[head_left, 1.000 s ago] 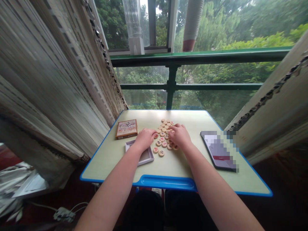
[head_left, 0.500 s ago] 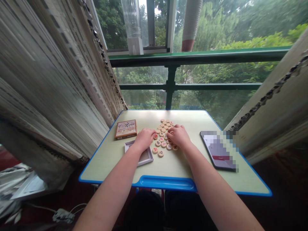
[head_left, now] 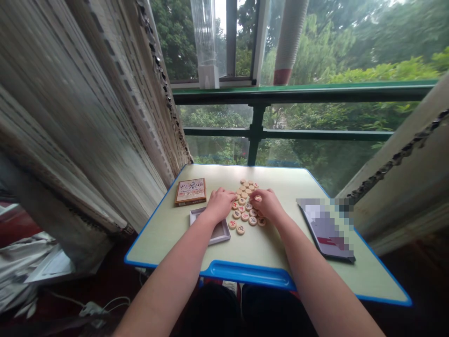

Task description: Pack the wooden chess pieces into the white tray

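Note:
Round wooden Chinese chess pieces (head_left: 244, 216) lie in a loose cluster mid-table; those nearer me show red or black characters, while several farther ones show plain faces. At the cluster's left edge, my left hand (head_left: 220, 206) is closed, its fingertips on a chess piece (head_left: 238, 197) that they partly hide. My right hand (head_left: 269, 205) reaches in from the right, thumb and fingers pinched on another chess piece (head_left: 258, 198). An open shallow box tray (head_left: 224, 236) lies under my left wrist and forearm, which hide part of it.
A printed Chinese chess box lid (head_left: 191, 191) lies at the table's back left. On the right is a phone-like device (head_left: 324, 229), partly blurred out. The table (head_left: 168, 234) has a blue edge and a front groove (head_left: 249, 275). Curtains (head_left: 87, 93) hang on both sides before a green railing (head_left: 298, 96).
The whole view has shifted slightly. My right fingers have drawn together around a chess piece. My left fingertips have moved a little farther over the cluster's left edge.

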### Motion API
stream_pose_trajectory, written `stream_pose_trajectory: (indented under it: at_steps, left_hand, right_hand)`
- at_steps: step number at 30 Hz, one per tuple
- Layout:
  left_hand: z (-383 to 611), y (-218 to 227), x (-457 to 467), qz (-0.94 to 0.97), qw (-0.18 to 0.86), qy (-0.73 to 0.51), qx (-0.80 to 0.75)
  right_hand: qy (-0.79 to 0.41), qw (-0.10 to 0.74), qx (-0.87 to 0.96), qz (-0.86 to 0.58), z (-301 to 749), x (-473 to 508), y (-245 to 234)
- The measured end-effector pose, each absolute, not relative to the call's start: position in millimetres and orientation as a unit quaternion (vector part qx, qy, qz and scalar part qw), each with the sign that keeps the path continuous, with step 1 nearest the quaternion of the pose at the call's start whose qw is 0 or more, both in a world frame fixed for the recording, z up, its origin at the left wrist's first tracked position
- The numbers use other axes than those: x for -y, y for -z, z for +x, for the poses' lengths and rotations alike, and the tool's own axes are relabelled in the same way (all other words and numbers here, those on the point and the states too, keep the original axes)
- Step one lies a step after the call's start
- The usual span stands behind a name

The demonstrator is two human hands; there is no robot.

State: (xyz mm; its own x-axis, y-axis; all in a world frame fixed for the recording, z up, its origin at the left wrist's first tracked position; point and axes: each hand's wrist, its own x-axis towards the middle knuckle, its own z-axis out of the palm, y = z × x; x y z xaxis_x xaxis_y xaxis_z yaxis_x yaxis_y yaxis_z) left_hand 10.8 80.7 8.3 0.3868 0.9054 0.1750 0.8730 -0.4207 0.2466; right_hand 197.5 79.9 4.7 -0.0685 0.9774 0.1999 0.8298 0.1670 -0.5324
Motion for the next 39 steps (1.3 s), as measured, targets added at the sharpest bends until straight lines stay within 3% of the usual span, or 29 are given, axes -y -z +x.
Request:
stream_pose_trajectory:
  at_steps: [13, 18, 27, 34, 39]
  left_hand:
    - [11.7, -8.5, -83.5, 0.815, 0.077, -0.150, -0.554]
    - [12.7, -7.4, -87.2, 0.811, 0.080, -0.152, -0.560]
    - [9.8, -3.7, -90.9, 0.816, 0.072, -0.200, -0.538]
    - [8.5, 7.2, -98.2, 0.833, 0.124, -0.247, -0.479]
    - [8.4, 4.4, -96.8, 0.823, 0.099, -0.254, -0.499]
  right_hand:
    - [-0.161, 0.234, 0.718, -0.636, 201.2, -73.3, -14.0]
    - [-0.102, 0.266, 0.726, -0.626, 200.6, -79.3, -8.3]
    - [-0.030, 0.179, 0.784, -0.594, 191.0, -79.0, -2.8]
    - [-0.085, 0.201, 0.730, -0.647, 189.4, -82.3, -2.9]
    - [-0.128, 0.240, 0.716, -0.643, 189.0, -84.5, 1.1]
